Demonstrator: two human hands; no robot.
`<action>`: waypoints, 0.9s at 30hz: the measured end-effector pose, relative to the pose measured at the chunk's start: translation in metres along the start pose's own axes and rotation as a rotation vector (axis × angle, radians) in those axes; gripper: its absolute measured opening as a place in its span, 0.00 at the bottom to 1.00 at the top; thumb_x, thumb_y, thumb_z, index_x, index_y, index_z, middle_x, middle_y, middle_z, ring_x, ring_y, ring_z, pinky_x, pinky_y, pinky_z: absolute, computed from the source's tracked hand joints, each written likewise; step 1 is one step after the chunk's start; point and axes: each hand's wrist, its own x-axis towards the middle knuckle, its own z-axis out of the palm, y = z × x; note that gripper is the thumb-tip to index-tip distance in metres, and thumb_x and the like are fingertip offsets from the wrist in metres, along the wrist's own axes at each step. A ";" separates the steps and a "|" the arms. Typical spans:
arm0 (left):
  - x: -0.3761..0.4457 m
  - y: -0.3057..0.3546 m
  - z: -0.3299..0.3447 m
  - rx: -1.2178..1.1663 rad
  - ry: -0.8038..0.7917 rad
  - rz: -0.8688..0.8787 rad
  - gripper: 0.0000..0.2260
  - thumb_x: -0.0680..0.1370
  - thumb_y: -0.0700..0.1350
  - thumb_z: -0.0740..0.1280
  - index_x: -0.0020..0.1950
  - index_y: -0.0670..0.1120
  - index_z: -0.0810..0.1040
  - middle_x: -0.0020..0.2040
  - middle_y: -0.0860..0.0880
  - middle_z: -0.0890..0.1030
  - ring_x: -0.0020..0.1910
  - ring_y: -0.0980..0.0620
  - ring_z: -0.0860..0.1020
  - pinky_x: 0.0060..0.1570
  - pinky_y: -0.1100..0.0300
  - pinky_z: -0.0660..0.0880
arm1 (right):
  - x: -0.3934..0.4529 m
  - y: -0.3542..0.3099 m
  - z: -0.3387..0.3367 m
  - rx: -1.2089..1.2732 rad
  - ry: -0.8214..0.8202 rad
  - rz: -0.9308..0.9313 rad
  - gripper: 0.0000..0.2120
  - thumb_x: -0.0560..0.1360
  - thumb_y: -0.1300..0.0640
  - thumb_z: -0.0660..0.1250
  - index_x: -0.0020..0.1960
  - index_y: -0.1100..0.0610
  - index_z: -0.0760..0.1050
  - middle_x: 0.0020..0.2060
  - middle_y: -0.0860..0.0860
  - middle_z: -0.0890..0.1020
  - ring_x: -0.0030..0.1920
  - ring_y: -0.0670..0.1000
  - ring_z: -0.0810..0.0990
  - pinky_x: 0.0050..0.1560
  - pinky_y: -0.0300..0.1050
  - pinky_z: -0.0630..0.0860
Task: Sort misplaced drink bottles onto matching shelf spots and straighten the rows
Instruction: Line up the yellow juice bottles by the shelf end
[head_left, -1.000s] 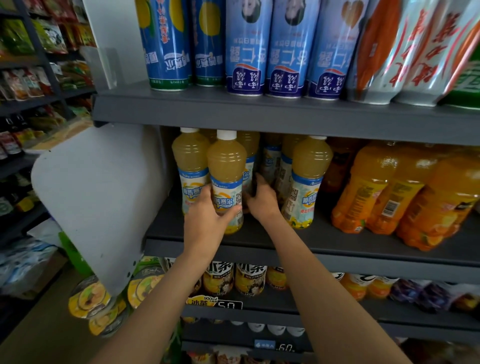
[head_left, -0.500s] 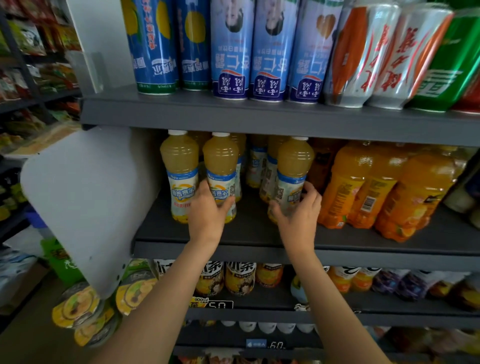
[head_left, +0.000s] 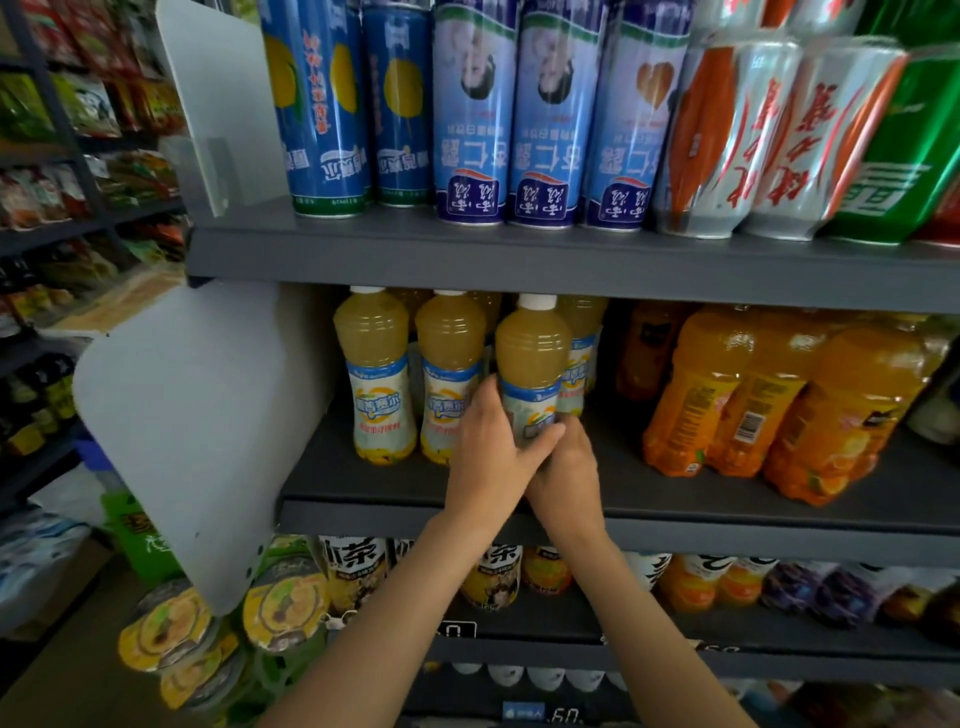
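Both of my hands wrap the lower half of one pale yellow juice bottle (head_left: 532, 364). Left hand (head_left: 493, 447) curls around its label from the left side, thumb across the front; right hand (head_left: 566, 467) grips the base from the right, fingers tucked behind where I cannot see them. That bottle stands upright on the middle shelf (head_left: 675, 499), nearer the front edge than its row.

Just to its left stand two matching bottles (head_left: 376, 374), upright side by side, with more of the same kind behind them. Each has a white cap, cloudy yellow drink and a blue and white label. Well to the right on the same dark grey shelf sits a cluster of orange drink bottles (head_left: 737, 395), leaning slightly.

On the shelf above stand tall blue cans (head_left: 478, 114), with silver and red cans (head_left: 769, 135) to their right. A white curved side panel (head_left: 197, 415) hangs at the shelf's left end. Below, a lower shelf holds tea bottles (head_left: 353, 571).
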 end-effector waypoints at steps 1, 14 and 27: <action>0.003 -0.002 -0.002 0.000 -0.005 -0.014 0.29 0.72 0.52 0.72 0.68 0.44 0.65 0.62 0.48 0.74 0.63 0.51 0.72 0.60 0.60 0.71 | 0.003 0.003 -0.004 0.023 -0.089 -0.015 0.22 0.71 0.58 0.71 0.61 0.63 0.69 0.54 0.55 0.76 0.57 0.53 0.74 0.52 0.42 0.72; 0.008 -0.011 -0.019 0.032 -0.020 -0.048 0.26 0.71 0.49 0.73 0.65 0.45 0.69 0.60 0.49 0.78 0.59 0.53 0.76 0.57 0.59 0.74 | 0.072 0.028 -0.012 0.181 -0.128 0.288 0.28 0.75 0.66 0.66 0.72 0.59 0.60 0.68 0.56 0.71 0.69 0.56 0.67 0.67 0.48 0.65; 0.006 -0.013 -0.019 0.008 -0.019 -0.072 0.27 0.70 0.49 0.74 0.65 0.45 0.69 0.60 0.49 0.78 0.59 0.51 0.77 0.57 0.50 0.76 | 0.075 0.025 0.011 0.044 -0.066 0.202 0.31 0.67 0.59 0.75 0.64 0.64 0.64 0.64 0.60 0.70 0.65 0.58 0.68 0.65 0.52 0.68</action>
